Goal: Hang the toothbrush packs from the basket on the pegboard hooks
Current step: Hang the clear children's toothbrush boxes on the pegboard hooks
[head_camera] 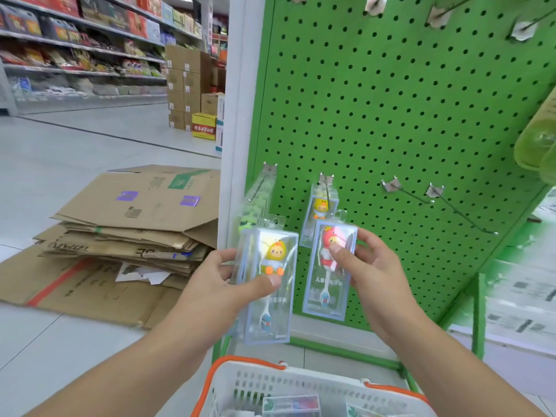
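My left hand (216, 284) grips a clear toothbrush pack with a yellow figure (266, 284), held upright in front of the pegboard's left edge. My right hand (370, 266) grips a second pack with a red figure (329, 266) beside it. Behind them, a yellow-figure pack (320, 206) hangs on a hook (326, 177), and a green one (255, 200) hangs on the leftmost hook (269, 167). Two bare hooks (406, 192) (460, 210) stick out to the right. The white basket with orange handles (258, 383) sits below, with more packs (290, 404) inside.
The green pegboard (391, 100) stands on a white frame post (237, 115). Flattened cardboard boxes (120, 230) lie on the floor to the left. Stacked cartons (186, 85) and stocked shelves (75, 49) line the aisle behind. More bare hooks (439, 13) sit at the top.
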